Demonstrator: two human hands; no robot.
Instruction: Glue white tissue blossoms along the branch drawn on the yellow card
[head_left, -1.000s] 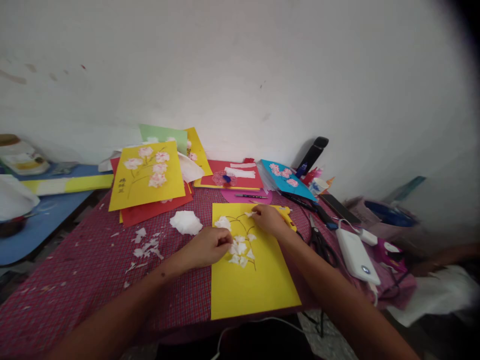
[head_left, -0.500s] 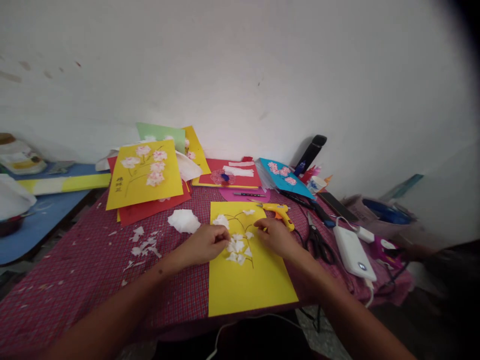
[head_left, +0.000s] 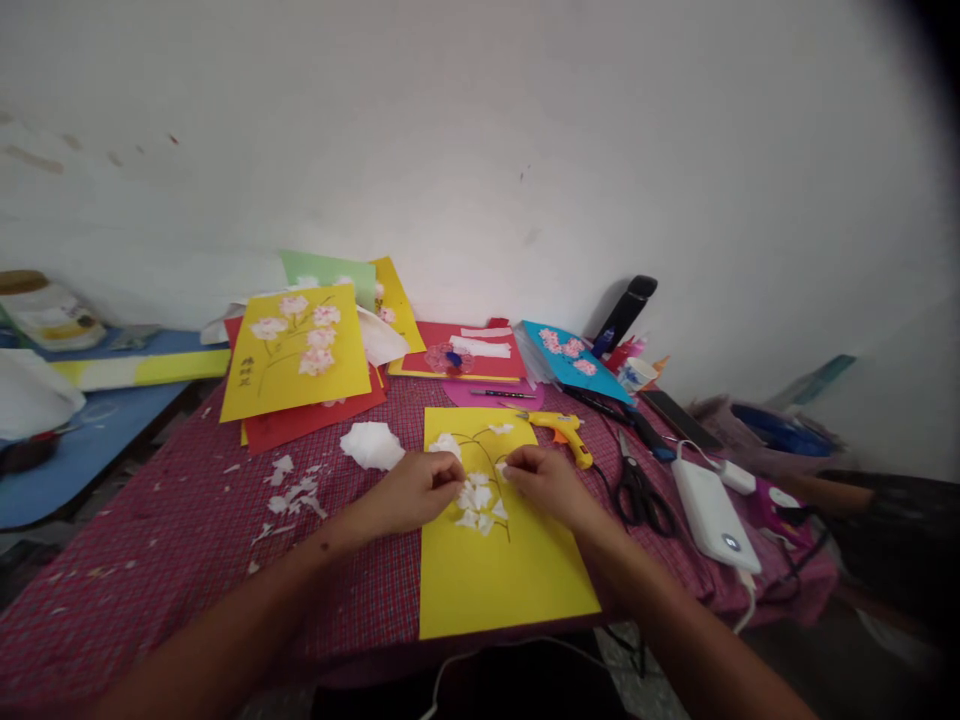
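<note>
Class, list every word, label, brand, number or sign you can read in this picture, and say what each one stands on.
"花": probably the lowest of three characters on the upright-facing yellow flower picture; the upper two are too small to be sure.
White power bank: lit digits, too small to read.
Jar: label too blurred.
Pen: markings too small.
Nearest yellow sheet: no writing visible.

Craft corner, probably home: yellow card (head_left: 495,590), glue gun (head_left: 566,427), tablecloth (head_left: 187,545).
</note>
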